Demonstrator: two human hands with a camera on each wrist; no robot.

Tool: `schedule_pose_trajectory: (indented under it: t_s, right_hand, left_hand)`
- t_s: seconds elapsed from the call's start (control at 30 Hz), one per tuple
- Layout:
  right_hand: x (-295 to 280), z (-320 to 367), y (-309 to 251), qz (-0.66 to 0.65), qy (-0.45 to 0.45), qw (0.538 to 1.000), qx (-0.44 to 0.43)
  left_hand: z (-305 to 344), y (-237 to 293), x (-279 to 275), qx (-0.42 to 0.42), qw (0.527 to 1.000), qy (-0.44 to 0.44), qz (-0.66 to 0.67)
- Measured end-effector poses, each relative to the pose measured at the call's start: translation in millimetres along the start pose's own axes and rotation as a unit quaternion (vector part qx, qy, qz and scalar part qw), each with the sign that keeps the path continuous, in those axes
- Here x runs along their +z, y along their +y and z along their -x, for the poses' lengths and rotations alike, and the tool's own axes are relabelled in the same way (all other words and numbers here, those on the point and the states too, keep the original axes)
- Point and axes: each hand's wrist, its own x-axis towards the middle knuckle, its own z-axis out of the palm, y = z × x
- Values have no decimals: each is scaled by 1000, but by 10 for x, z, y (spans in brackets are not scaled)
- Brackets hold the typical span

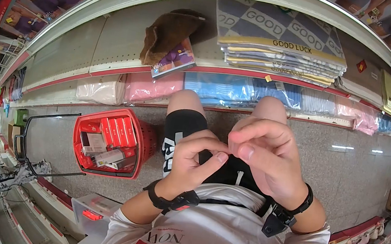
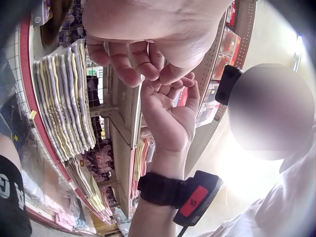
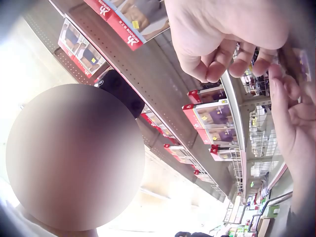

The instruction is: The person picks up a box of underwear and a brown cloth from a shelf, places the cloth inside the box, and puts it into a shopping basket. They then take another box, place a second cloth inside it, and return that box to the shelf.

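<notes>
Both hands meet in front of the lap. The left hand has its fingers bent, with thumb and index tips close together. Beside it, the right hand is loosely curled, its thumb near the index finger. Their fingertips are very close; whether they touch is unclear. No held thing shows between them. In the left wrist view the left hand's fingers hang bent above the upturned right hand. The right wrist view shows the right hand with fingers loosely bent, near the left hand.
A red basket with boxes stands on the floor at the left. On the shelf ahead lie a brown cloth item, a boxed item and a stack of patterned towels. Bagged textiles fill the lower shelf, near the knees.
</notes>
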Motion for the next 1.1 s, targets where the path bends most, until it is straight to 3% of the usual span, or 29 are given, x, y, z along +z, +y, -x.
schedule_pose_trajectory:
  t_s: [0.1, 0.17, 0.33, 0.43, 0.5, 0.6, 0.87, 0.9, 1.0, 1.1]
  right_hand:
    - [59, 18, -17, 3, -8, 1000, -11]
    - [52, 38, -29, 38, -59, 997, -45]
    - [61, 54, -47, 57, -51, 997, -27]
    - [91, 56, -55, 119, -22, 991, -64]
    - [89, 51, -81, 285, -20, 949, -131]
    - [95, 41, -65, 320, -25, 933, -161]
    - [160, 102, -106, 293, -27, 940, -171]
    - [178, 131, -136, 277, -42, 945, -170]
    - [315, 202, -114, 217, -125, 909, -333]
    - [430, 236, -306, 287, -139, 872, -371]
  left_hand:
    - [-23, 16, -27, 21, 1000, -9, -17]
    - [-36, 14, -35, 44, 998, -18, -31]
    - [-31, 4, -18, 35, 999, -19, -18]
    - [-45, -6, -12, 58, 998, -22, -23]
    - [-41, 9, -23, 57, 998, -25, -26]
    - [-41, 23, -20, 59, 997, -30, -27]
    - [-22, 24, 20, 66, 997, -12, -28]
    - [1, 6, 29, 38, 999, 5, -7]
    - [8, -14, 6, 23, 1000, -6, 6]
    - [-3, -34, 2, 61, 997, -48, -12]
